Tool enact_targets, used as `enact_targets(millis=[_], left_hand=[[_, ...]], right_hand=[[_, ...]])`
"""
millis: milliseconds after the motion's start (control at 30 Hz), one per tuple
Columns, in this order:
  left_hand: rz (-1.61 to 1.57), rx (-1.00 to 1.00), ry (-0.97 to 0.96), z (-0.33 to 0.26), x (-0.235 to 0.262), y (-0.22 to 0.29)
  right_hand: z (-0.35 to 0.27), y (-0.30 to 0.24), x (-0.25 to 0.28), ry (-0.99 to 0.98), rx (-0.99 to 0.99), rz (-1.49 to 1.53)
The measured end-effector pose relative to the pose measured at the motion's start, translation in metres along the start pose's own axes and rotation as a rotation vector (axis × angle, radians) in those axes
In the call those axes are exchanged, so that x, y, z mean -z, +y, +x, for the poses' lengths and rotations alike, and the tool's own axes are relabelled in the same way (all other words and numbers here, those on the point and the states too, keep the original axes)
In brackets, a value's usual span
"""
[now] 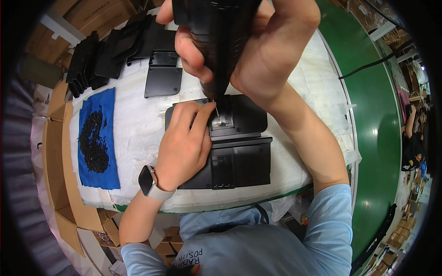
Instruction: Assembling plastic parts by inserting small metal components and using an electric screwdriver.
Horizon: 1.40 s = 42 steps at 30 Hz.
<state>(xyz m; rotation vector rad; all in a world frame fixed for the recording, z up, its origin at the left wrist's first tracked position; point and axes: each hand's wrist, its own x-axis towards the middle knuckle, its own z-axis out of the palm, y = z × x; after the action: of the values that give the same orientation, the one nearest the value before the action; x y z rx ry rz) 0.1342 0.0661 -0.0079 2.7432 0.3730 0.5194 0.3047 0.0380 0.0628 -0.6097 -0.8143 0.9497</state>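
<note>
My right hand (278, 55) is wrapped round a black power screwdriver (221, 46), held upright close to the camera. Its thin bit points down at a black plastic panel (251, 112) lying on the white padded table. My left hand (184, 140) rests on the panel's left part, fingertips pinched together beside the bit; whatever they hold is too small or hidden to make out. Nearer to me, a second black panel section (251, 163) lies along the first, with a ridge between them. Whether the two are joined I cannot tell.
On a blue cloth (110, 177) at left lies a heap of small black pieces (94, 147). More black panels (163, 82) are stacked at the back left. Cardboard boxes (55, 170) stand along the left side. A green surface (375, 152) with a black cable (368, 66) runs at right.
</note>
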Motion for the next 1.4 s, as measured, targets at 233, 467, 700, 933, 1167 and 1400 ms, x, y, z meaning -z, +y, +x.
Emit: enact_targets(millis=[233,467,700,933,1167,1400], left_hand=[[0.079,0.039,-0.047,0.0,-0.001,0.005],[0.187,0.004,-0.092,-0.001,-0.002,0.007],[0.203,0.005,-0.096,0.0,-0.002,0.009],[0.202,-0.024,-0.075,0.0,-0.002,0.008],[0.197,-0.03,-0.087,-0.001,-0.002,0.008],[0.019,0.059,0.0,-0.006,0.013,0.004]], right_hand=[[0.002,-0.005,-0.003,-0.031,-0.041,0.027],[-0.004,-0.01,-0.006,-0.029,-0.113,0.013],[0.004,0.01,0.0,-0.154,0.146,-0.036],[0.003,0.013,0.003,-0.163,0.105,-0.145],[0.001,0.008,0.012,-0.235,-0.016,-0.04],[0.008,0.0,0.005,-0.123,0.118,0.084]])
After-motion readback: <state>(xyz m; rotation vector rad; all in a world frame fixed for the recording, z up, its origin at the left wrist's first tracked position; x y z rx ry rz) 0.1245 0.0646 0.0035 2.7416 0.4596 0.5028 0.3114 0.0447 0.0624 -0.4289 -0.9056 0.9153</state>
